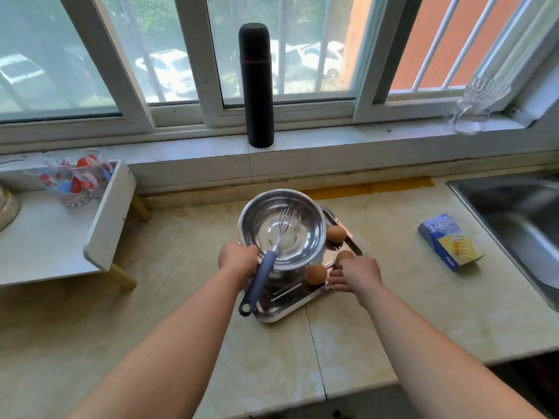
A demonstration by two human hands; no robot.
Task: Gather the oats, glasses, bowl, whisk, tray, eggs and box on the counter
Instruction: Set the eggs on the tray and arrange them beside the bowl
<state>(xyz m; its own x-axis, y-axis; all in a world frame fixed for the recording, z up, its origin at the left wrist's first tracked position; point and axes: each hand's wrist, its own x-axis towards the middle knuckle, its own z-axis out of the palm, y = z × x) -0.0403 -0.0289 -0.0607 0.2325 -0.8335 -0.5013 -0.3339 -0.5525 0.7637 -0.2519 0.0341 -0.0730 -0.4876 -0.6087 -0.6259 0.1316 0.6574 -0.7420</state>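
A steel tray (287,309) lies on the counter's middle. On it stands a steel bowl (263,207) with a blue-handled whisk (263,276) leaning inside. Three brown eggs lie on the tray: one (336,233) to the right of the bowl, one (315,274) in front, one (344,254) partly behind my right hand. My left hand (237,259) grips the bowl's near-left rim by the whisk handle. My right hand (355,273) holds the tray's right edge. A blue and yellow box (449,241) lies to the right. Printed glasses (72,179) stand on the white shelf.
A white low shelf (60,237) stands on the counter at the left, with a jar (7,207) at its left edge. A black flask (256,86) and a clear glass dish (479,104) stand on the window sill. A steel sink (520,225) is at the right.
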